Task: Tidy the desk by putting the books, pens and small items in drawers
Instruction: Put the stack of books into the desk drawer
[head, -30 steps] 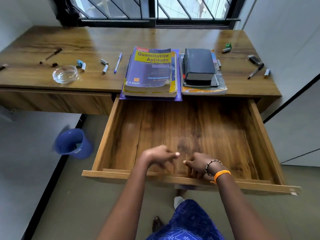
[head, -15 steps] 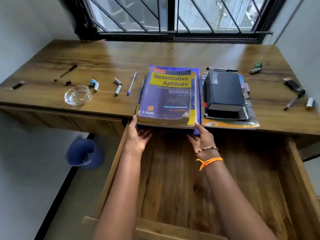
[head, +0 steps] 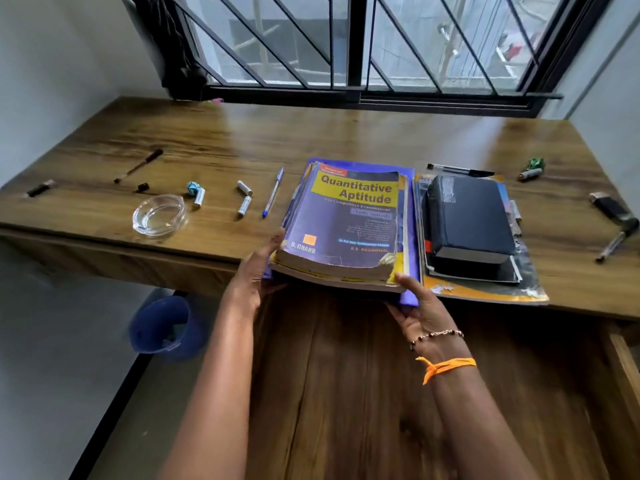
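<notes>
Here, hands gripping book stack, overhanging desk edge

Your wooden desk carries two book stacks. You also have pens, batteries and a glass dish on it.

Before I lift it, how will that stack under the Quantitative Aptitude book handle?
Probably heavy: the Quantitative Aptitude book is thick, with more books beneath. The layers may slide apart, since the purple folder at the bottom looks thin and floppy. Both the left hand and the right hand hold the near edge; supporting from underneath seems wise.
</notes>
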